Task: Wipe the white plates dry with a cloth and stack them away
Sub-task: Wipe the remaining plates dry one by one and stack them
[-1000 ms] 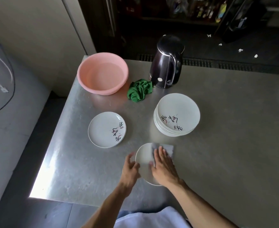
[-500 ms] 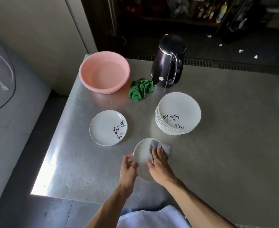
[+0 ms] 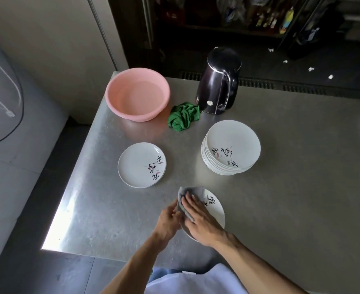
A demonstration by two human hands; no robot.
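**A:** Where do we have room? The table (image 3: 291, 187) ends on the left in a straight edge that runs from the basin (image 3: 137, 94) down to the bright near corner. Its near edge passes under both forearms.

**B:** We see the plate (image 3: 216, 213) that is being wiped close to that near edge. Bare metal lies open to its right, and also to the right of the stack of plates (image 3: 232, 147). The lone plate (image 3: 142, 165) sits near the left edge, well apart from the stack, with bare metal between them.

**A:** And the hands?

**B:** The right hand (image 3: 202, 223) lies flat, fingers straight and pressed together, on the grey cloth (image 3: 190, 190) over the plate's upper left part. The left hand (image 3: 169, 220) curls round the plate's left rim, right at the cloth's edge.

**A:** What differs from half a second ago?

**B:** Then the cloth lay at the plate's upper right and we saw no writing. Now it has crossed to the left, and black writing shows on the right side. The plate sits a little further right. The basin, the stack and the lone plate have not moved.

**A:** What can we not make out?

**B:** The right hand covers the plate's near left part, and the left fingertips are blurred. We cannot tell whether the plate lies flat or is tipped, nor count the plates in the stack. The green cloth (image 3: 184, 116) lies just beside the kettle (image 3: 219, 85), but we cannot tell whether they touch. The table's right side is cut off by the frame.
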